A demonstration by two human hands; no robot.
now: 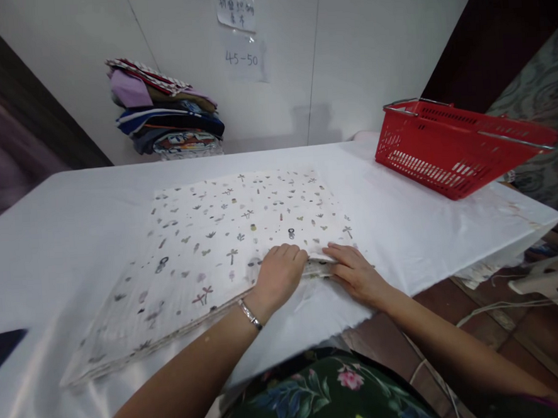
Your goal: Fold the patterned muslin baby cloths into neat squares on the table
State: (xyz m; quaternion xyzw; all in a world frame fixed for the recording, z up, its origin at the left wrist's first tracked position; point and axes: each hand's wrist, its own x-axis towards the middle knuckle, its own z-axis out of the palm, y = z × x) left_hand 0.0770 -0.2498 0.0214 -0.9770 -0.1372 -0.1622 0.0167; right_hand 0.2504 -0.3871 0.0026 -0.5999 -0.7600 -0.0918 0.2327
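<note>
A thin white cloth [214, 238], printed with small palm trees and other little motifs, lies spread in layers on the white-covered table. My left hand [281, 272], with a silver bracelet at the wrist, is closed on the cloth's near edge, its fingers curled over it. Just to the right, my right hand [356, 272] grips the same edge near the corner, fingers on top and thumb tucked out of sight. Between the two hands the edge is slightly raised and its layers show.
A red plastic basket [455, 144] stands at the table's back right. Folded fabrics [169, 111] are piled at the back left against the wall, where paper notes [240, 35] hang. A dark flat object [1, 349] lies at the left edge. A white stool [553, 287] stands on the right.
</note>
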